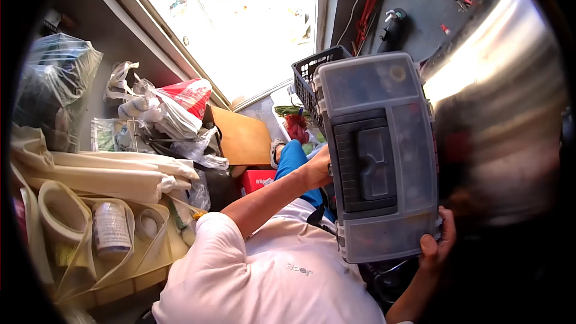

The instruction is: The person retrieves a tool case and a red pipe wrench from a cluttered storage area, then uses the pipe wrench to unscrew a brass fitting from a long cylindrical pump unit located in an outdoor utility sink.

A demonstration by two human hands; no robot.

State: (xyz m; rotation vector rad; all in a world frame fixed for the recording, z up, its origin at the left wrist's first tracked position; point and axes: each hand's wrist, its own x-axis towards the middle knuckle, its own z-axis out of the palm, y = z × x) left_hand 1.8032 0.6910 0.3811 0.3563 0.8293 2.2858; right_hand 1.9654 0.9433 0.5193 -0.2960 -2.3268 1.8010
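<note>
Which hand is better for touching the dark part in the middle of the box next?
Probably the left hand: it's at the left edge of the box, beside the dark part. The right hand is farther away, gripping the lower right corner.

The opening (240, 24) blazes so white that I can hardly make out what lies beyond. A shadowed wall (99, 15) stands to its left, grey floor (426, 0) shows to its right, and a curved surface (477, 54) catches the glare.
</note>
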